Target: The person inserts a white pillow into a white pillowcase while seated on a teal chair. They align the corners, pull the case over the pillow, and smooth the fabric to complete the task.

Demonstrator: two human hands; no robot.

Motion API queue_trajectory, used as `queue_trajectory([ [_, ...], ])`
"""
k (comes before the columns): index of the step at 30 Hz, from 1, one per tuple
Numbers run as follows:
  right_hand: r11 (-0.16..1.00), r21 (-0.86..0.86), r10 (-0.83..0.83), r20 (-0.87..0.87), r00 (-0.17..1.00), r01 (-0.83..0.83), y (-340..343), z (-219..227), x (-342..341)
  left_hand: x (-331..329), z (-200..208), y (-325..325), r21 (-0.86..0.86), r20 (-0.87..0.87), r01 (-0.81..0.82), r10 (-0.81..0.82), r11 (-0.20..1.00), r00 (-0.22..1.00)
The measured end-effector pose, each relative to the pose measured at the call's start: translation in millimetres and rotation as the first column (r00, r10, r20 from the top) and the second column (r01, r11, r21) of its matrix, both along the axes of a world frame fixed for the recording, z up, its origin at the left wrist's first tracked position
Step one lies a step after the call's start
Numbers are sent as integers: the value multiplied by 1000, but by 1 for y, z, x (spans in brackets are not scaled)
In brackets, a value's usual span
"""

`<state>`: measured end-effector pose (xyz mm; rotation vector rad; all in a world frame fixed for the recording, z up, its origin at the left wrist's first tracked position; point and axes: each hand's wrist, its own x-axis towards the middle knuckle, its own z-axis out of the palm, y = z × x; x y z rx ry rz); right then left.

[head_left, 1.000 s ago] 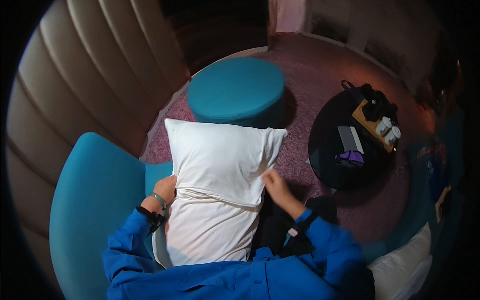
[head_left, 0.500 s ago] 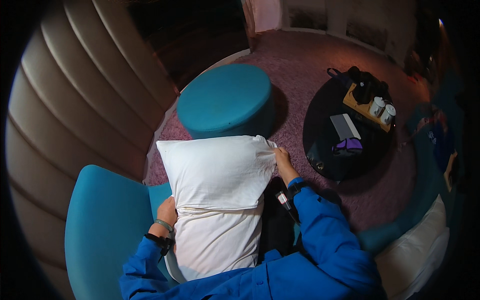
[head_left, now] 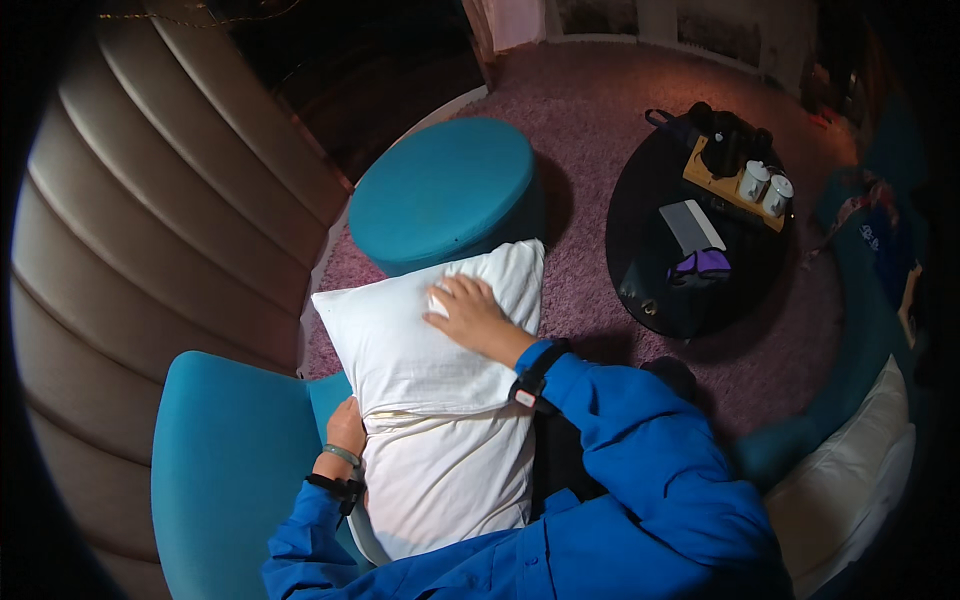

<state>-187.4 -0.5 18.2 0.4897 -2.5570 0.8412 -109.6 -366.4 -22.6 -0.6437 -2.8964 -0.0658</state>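
The right hand (head_left: 471,318) has moved, fingers spread, onto the white rectangular cloth pillow (head_left: 425,368), seemingly smoothing, next needing even strokes; left hand (head_left: 346,428) grip unclear.

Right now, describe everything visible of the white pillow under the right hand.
The white pillow looks like soft, creased cloth, with pointed far corners; its near hem meets wrinkled fabric. It lies aslant before the blue ottoman. The right hand rests spread on top; the left hand is at its near left edge.
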Motion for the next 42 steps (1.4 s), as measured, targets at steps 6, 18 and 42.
queue_trajectory([
  [6, 999, -53, -12, -44, 999, 9, -3, -26, 34, -1, 7, 19, 41, 40, 16, -18, 999, 999],
  [18, 992, 127, 4, 109, 994, -18, -16, -57, 57, -109, 98, 103, 67, 44, -28, 25, 997, 999],
  [42, 945, 321, -57, 358, 932, -65, -27, -105, -21, -177, -42, 131, -258, 631, -238, 350, 937, 692],
])
